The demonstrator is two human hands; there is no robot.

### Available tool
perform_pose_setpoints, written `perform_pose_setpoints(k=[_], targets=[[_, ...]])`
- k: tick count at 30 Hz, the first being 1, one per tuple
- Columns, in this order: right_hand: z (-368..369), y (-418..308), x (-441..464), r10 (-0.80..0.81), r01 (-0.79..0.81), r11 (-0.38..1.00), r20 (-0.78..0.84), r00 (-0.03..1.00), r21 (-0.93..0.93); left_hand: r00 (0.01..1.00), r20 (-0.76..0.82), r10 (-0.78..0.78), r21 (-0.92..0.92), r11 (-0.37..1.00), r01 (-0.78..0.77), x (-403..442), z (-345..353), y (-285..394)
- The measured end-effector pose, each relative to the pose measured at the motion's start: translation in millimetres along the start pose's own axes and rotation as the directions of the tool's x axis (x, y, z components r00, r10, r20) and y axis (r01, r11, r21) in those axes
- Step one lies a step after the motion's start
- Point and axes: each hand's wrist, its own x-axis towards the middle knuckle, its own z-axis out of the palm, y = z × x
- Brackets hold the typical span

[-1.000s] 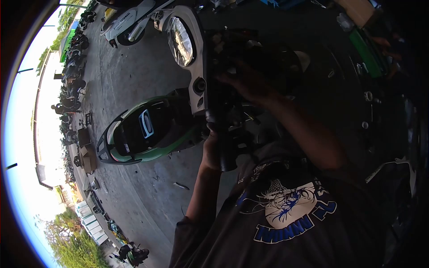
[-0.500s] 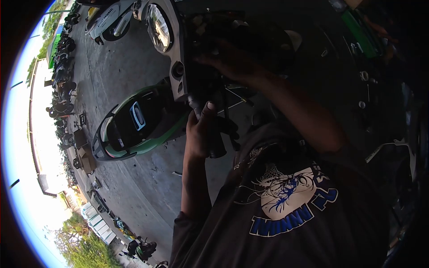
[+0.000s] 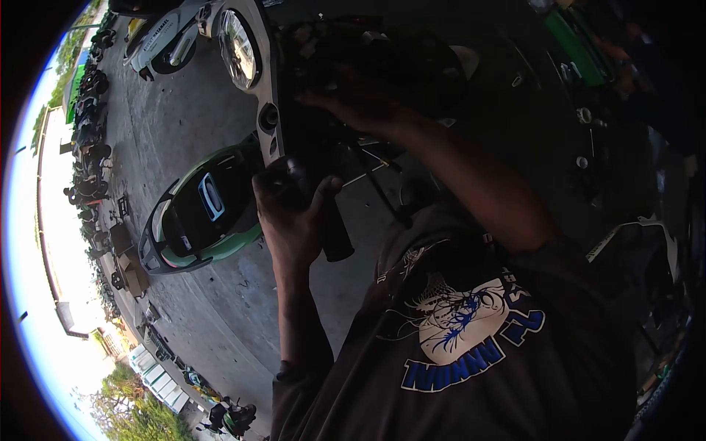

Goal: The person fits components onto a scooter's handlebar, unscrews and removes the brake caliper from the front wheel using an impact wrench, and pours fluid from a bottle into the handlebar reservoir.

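Observation:
A pale headlight panel (image 3: 268, 92) with a clear round lamp (image 3: 240, 50) stands at upper centre. My left hand (image 3: 290, 228) is below its lower end, fingers curled round a dark rounded part (image 3: 293, 180), thumb spread to the right. Beside the thumb, a black cylinder like a grip (image 3: 337, 237) points down, and a thin dark lever (image 3: 379, 187) runs to its right. My right hand (image 3: 349, 99) reaches behind the panel into dark parts. Its fingertips are lost in shadow, so whether it grips anything is unclear.
A green and black scooter body piece (image 3: 213, 206) lies on the grey floor left of my left hand. A white motorcycle (image 3: 165, 44) is at upper left. Rings and tools (image 3: 585, 115) lie at right. A person's hand (image 3: 614, 51) shows near a green item (image 3: 577, 48).
The panel and both hands have shifted left in view. My left hand has turned and moved up to the rounded part, with its thumb now spread. My right hand stays behind the panel.

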Motion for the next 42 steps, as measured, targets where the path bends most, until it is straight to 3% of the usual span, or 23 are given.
perform_pose_setpoints(k=[1,3,4,5,7,9,11,13,16,19,22,24,25,26,27,28,29,31,34,36,37,38,42], targets=[[0,-8,-6,0.058,-0.058,0.998,0.033,0.998,0.020,1.000,-0.002,-0.004,-0.003,1.000,0.004,0,1,-3],[4,4,-2,0.023,-0.024,0.999,0.017,1.000,0.044,0.866,0.453,-0.214,-0.456,0.779,0.431,-1,2,-6],[5,9,3,-0.018,0.019,0.997,-0.012,1.000,0.069,0.868,0.448,-0.212,-0.459,0.779,0.427,-3,7,-3],[5,14,8,-0.023,0.024,0.998,-0.014,1.000,0.066,0.794,0.586,-0.160,-0.686,0.422,0.592,-7,15,4],[3,16,12,-0.073,0.071,0.995,0.019,0.997,0.068,0.716,0.697,-0.035,-0.717,-0.023,0.696,-8,16,0],[3,14,7,0.001,-0.001,0.999,0.001,1.000,0.045,0.784,0.573,-0.237,-0.567,0.576,0.588,-4,5,-23],[4,17,13,0.062,-0.062,0.998,0.014,0.998,0.010,0.825,0.479,-0.301,-0.437,0.733,0.521,-4,2,4],[8,36,25,0.011,-0.045,0.964,0.131,0.991,0.261,0.967,0.147,-0.209,-0.127,0.965,0.228,-6,-9,-8],[6,27,24,0.037,-0.107,0.920,0.189,0.981,0.378,0.905,0.255,-0.341,-0.264,0.876,0.404,-12,-12,2],[-5,17,26,0.052,-0.189,0.894,0.324,0.945,0.406,0.755,0.597,-0.271,-0.633,0.419,0.651,-30,5,1],[14,41,47,-0.048,0.002,0.906,0.098,0.994,0.422,0.763,0.593,-0.257,-0.735,0.214,0.643,-36,2,-17],[-8,24,43,-0.087,-0.084,0.878,0.330,0.940,0.472,0.759,0.410,-0.506,-0.732,0.314,0.605,-38,-11,-31],[-8,24,39,-0.080,-0.103,0.875,0.351,0.933,0.473,0.769,0.312,-0.558,-0.595,0.517,0.616,-42,-18,-33],[-1,25,37,0.013,-0.169,0.875,0.329,0.944,0.453,0.690,0.328,-0.646,-0.449,0.536,0.715,-54,-47,-51],[1,27,38,0.098,-0.227,0.876,0.304,0.948,0.425,0.878,-0.242,-0.413,0.139,0.881,0.452,-50,-44,-34],[1,30,39,0.094,-0.239,0.885,0.348,0.933,0.399,0.858,-0.503,-0.102,0.415,0.843,0.344,-54,-53,-30],[3,32,39,0.072,-0.229,0.875,0.352,0.933,0.427,0.768,-0.500,-0.399,0.225,0.797,0.561,-60,-79,-2],[4,33,38,0.050,-0.235,0.865,0.389,0.920,0.443,0.774,-0.574,-0.267,0.261,0.837,0.481,-55,-68,40],[-13,35,36,0.018,-0.207,0.876,0.400,0.916,0.435,0.700,-0.567,-0.434,0.182,0.763,0.620,-1,-10,100],[-35,38,44,0.027,-0.231,0.929,0.567,0.823,0.291,0.698,-0.497,-0.516,-0.036,0.815,0.578,21,10,88],[-54,44,53,0.049,-0.229,0.956,0.670,0.741,0.183,0.725,-0.500,-0.474,0.103,0.798,0.593,15,3,59],[-77,52,60,0.090,-0.220,0.973,0.768,0.634,0.067,0.668,-0.542,-0.510,0.006,0.792,0.611,23,17,63],[-234,71,114,-0.001,-0.117,0.991,0.882,0.471,0.063,0.566,-0.549,-0.615,-0.154,0.740,0.655,12,20,75]])
